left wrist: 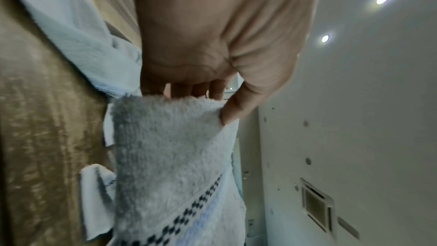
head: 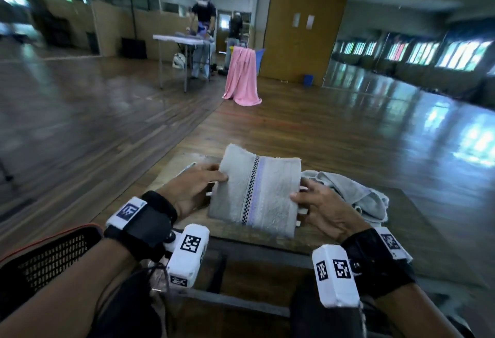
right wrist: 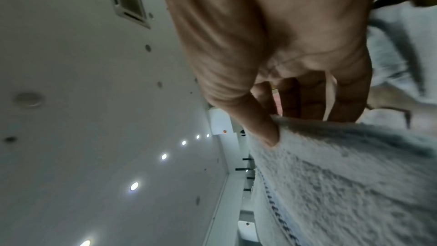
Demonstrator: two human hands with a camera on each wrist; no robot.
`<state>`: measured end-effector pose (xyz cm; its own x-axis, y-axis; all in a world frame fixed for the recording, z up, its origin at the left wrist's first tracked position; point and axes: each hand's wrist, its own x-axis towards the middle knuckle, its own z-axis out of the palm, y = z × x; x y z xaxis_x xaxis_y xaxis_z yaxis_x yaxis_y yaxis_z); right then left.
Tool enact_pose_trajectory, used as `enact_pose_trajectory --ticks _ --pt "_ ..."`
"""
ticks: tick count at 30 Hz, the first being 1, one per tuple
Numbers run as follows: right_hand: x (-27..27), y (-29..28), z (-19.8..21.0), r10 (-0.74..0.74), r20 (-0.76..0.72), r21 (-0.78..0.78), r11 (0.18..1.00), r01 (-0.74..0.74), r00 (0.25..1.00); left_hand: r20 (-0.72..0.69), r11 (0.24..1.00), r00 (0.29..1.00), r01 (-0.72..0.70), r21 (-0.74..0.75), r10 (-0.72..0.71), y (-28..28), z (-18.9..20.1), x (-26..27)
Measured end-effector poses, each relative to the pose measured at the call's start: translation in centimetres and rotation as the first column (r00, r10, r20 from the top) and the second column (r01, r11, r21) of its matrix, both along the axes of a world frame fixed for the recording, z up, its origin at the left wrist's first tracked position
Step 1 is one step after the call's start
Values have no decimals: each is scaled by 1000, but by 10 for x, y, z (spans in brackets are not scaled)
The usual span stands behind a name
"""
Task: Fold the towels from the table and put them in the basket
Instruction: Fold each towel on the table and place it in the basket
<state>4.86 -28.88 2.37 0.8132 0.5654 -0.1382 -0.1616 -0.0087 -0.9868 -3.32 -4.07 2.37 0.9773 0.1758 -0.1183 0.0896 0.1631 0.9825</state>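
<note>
Left hand [head: 191, 190] and right hand [head: 320, 205] pinch opposite edges of folded towel [head: 257, 193], thumbs on top, lifting it flat off table [head: 401, 220], likely keeping fold intact for basket.

The person is wearing black wrist straps [head: 158, 217] carrying white camera blocks [head: 187, 254] printed with black square markers; both forearms are showing bare, sleeveless.

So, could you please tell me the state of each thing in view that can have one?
Grey terry towel with a checkered stripe: folded into a rectangle, held at both side edges.
Left hand: pinches the towel's left edge.
Right hand: pinches the towel's right edge.
Crumpled grey towel: unfolded, lying on the brown wooden table.
Black mesh basket: contents not visible.
</note>
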Motion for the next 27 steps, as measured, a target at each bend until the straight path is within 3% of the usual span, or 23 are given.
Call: enact_pose_trajectory --ticks 7,16,21,27 --pt "-35 4 84 40 222 25 999 -46 974 194 997 981 -31 66 17 2 81 -55" --pt "-46 58 127 263 299 23 959 -282 917 244 985 960 -160 61 141 23 130 -129" --pt "-57 122 119 390 288 43 907 -419 875 222 949 928 -315 31 301 53 126 -175" --pt "-83 211 79 552 251 -62 829 -556 795 151 858 846 -511 -45 511 93 81 -230"
